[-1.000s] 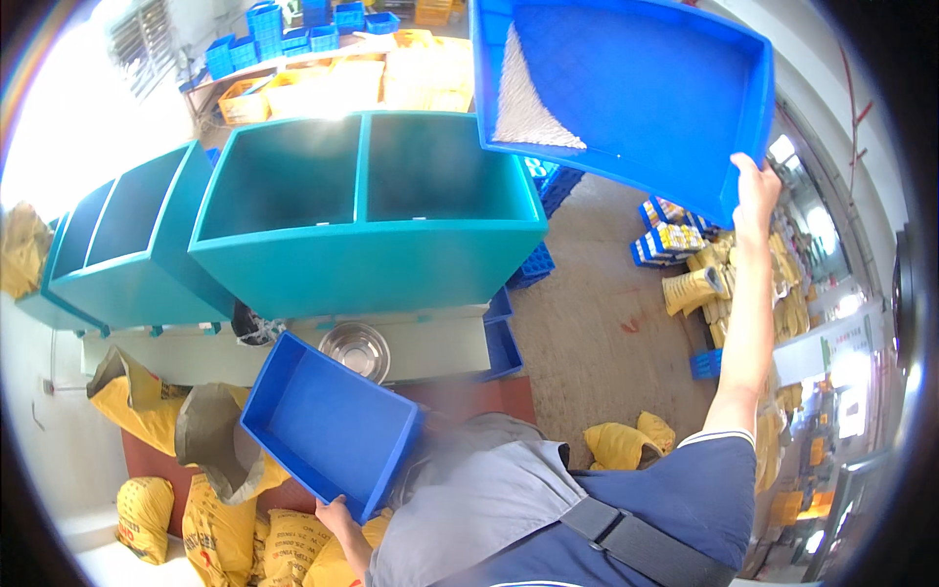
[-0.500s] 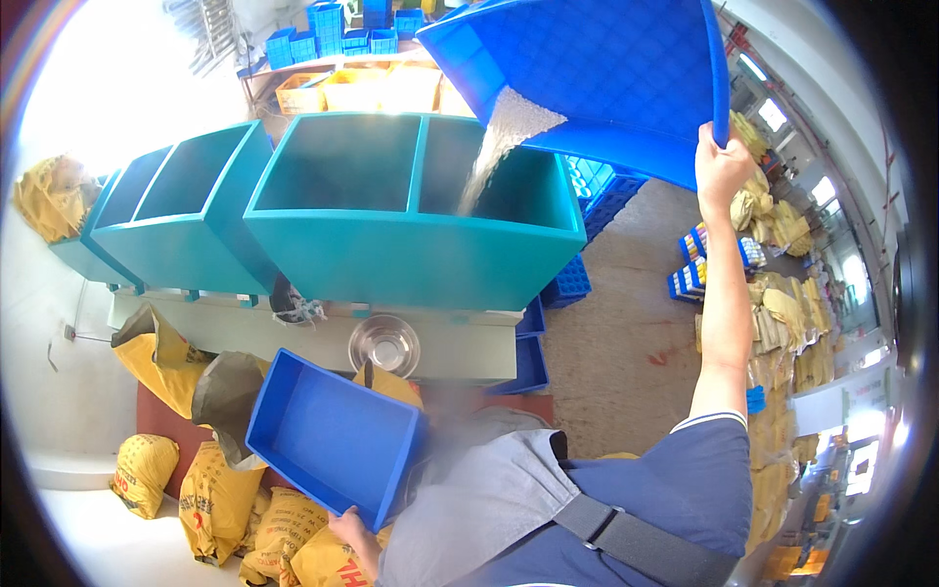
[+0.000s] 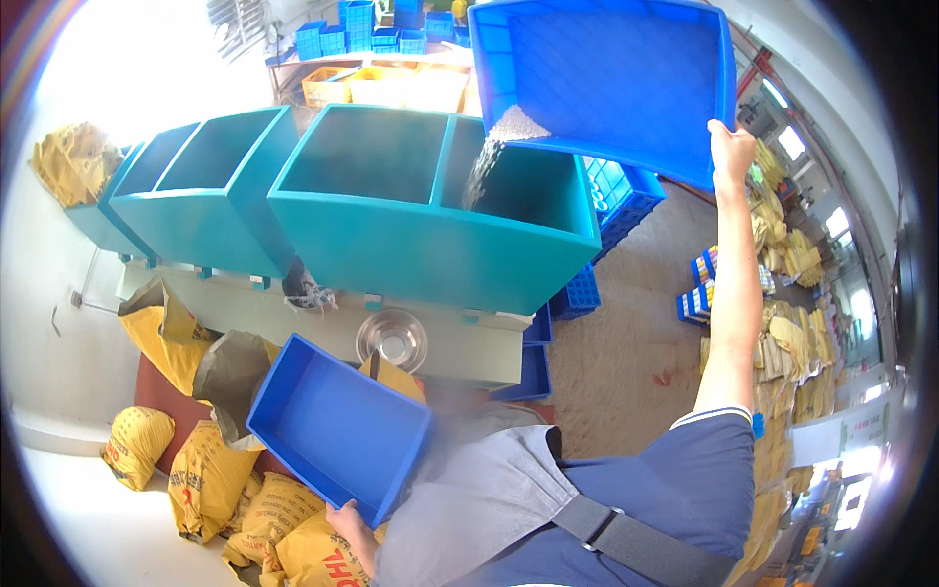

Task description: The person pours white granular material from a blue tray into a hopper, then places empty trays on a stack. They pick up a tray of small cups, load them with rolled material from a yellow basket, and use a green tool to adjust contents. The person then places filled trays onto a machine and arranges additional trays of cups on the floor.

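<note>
My right hand (image 3: pixel 732 152) is raised and closed round the lower right corner of a large blue plastic bin (image 3: pixel 616 73). The bin is tilted over a teal two-compartment hopper (image 3: pixel 430 245). Pale granules (image 3: pixel 515 125) slide from the bin's lower left corner and fall in a stream into the right-hand compartment. Low in front of me, my left hand (image 3: pixel 349 528) grips the near edge of a smaller blue tub (image 3: pixel 342 421), which is tilted and has nothing in it. The fingertips of that hand are partly hidden under the rim.
A metal bowl (image 3: pixel 391 340) sits on the pale ledge (image 3: pixel 469 352) below the hopper. Another teal hopper (image 3: pixel 205 215) stands to the left. Yellow sacks (image 3: pixel 205 479) lie at lower left. Blue crates (image 3: pixel 577 293) are stacked beside the hopper's right end.
The large bin has shifted right and shows more of its inside; the granules left in it look fewer and their stream thinner. The smaller tub stays about where it was.
</note>
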`<act>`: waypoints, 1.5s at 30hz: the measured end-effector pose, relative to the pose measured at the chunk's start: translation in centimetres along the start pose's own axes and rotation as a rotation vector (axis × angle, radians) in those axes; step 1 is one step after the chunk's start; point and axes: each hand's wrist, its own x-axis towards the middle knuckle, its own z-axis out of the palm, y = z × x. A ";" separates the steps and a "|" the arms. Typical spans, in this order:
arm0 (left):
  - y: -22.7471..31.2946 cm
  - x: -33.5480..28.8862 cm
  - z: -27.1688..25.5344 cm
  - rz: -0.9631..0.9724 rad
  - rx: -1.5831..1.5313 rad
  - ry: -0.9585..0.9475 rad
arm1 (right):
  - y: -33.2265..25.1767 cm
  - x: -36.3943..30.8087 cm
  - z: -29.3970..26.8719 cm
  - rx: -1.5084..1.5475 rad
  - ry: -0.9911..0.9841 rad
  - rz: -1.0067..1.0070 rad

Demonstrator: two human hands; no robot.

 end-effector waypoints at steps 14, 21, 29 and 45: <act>-3.1 -1.1 -1.8 -0.025 -0.059 0.084 | -13.1 -8.0 7.2 0.181 0.122 -0.360; -4.4 -2.2 -2.9 -0.037 -0.064 0.180 | -19.4 -12.2 8.6 0.248 0.226 -0.778; -5.2 -4.4 -4.1 0.016 -0.155 0.279 | -23.3 -13.8 9.4 0.330 0.379 -1.036; -5.5 -4.2 -5.9 -0.090 -0.179 0.281 | -11.7 -11.6 9.0 0.227 -0.080 -0.020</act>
